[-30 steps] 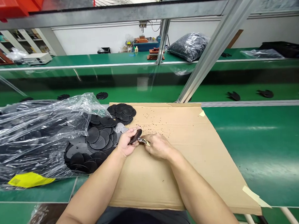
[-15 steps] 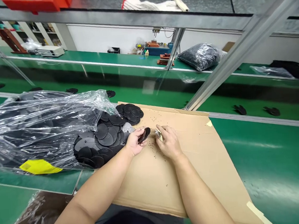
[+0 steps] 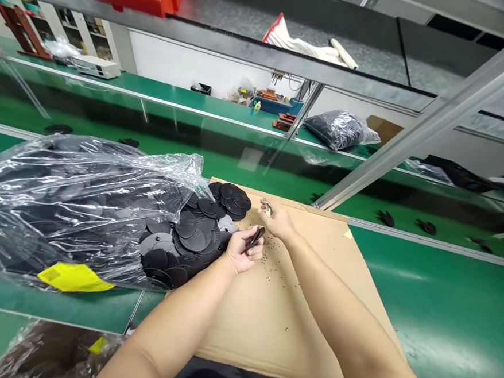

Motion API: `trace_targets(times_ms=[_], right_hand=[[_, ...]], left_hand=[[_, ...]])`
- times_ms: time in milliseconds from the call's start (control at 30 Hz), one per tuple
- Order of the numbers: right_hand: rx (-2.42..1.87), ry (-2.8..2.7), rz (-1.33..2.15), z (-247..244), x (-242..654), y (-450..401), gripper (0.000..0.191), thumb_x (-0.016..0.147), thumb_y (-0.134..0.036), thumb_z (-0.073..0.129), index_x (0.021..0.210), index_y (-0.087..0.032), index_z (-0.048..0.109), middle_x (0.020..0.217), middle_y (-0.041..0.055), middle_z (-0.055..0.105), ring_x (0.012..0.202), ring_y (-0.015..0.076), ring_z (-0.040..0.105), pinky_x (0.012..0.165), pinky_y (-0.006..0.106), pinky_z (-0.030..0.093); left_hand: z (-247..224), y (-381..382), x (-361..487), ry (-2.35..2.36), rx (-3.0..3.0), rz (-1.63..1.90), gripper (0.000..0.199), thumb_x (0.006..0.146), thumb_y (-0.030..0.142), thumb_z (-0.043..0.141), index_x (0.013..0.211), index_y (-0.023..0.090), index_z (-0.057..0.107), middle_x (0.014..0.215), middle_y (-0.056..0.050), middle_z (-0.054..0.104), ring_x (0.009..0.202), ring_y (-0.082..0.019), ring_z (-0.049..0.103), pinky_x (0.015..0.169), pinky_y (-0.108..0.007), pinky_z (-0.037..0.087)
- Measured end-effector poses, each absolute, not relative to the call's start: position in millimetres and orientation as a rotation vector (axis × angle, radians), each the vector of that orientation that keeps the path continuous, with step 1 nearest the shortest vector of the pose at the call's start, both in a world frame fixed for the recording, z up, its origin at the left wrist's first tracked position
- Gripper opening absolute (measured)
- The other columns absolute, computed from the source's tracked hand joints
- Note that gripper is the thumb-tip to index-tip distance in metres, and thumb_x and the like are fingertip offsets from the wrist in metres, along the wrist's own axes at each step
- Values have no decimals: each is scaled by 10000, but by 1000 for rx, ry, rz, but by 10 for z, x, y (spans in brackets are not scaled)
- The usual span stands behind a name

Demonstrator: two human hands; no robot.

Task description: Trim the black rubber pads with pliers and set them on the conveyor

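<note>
Many black discs lie in a heap, and only one is being handled

The left hand is closed around one thin dark disc, holding it between thumb and fingers, so the disc shows almost from its edge. Just beside it, the right hand is pinched closed on a small shiny metal tool. This part of the view is small, so it is perhaps a little pair of pliers, but I cannot say for sure.

Under the hands lies a sheet of brown cardboard, with many tiny black specks scattered on it. No second stack of discs is visible on the cardboard, so nearly all the discs appear to be in the heap and the bag. The heap spreads out from the open end of a clear plastic bag, which seems to hold many more discs. A yellow label sits on the bag. Farther away, a second plastic bag with dark contents lies on a green workbench.
</note>
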State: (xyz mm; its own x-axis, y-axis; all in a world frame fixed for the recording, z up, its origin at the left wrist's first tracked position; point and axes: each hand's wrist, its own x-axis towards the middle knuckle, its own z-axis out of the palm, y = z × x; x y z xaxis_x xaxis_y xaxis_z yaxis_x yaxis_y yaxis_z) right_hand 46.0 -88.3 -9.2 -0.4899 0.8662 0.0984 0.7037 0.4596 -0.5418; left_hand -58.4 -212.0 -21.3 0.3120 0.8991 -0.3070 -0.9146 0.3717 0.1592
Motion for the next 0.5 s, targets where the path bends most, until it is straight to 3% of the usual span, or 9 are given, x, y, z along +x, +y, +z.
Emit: trace_targets(times_ms=[133, 333, 500], right_hand=[[-1429, -2504, 517, -26, 14, -737, 388, 844, -394, 551, 1155, -165, 593, 1117, 131, 653, 1090, 266, 585, 941, 388, 441], [-1720, -2490, 652, -69, -309, -695, 330, 805, -469, 602, 957, -179, 642, 917, 97, 691, 914, 243, 641, 838, 352, 474], [-1755, -2408, 772, -111, -257, -710, 324, 777, -478, 629, 918, -187, 643, 884, 69, 686, 846, 211, 640, 793, 323, 477]], left_hand=[[-203, -2151, -630, 247, -53, 1201, 247, 920, 295, 476, 852, 114, 630, 542, 6, 515, 286, -28, 221, 324, -178, 79], [-140, -2182, -679, 172, -107, 1225, 249, 940, 276, 442, 853, 104, 600, 602, 12, 484, 302, -3, 206, 297, -147, 102], [-126, -2179, -667, 173, -149, 1237, 281, 963, 274, 390, 861, 102, 588, 589, 33, 411, 315, -1, 197, 286, -133, 135]])
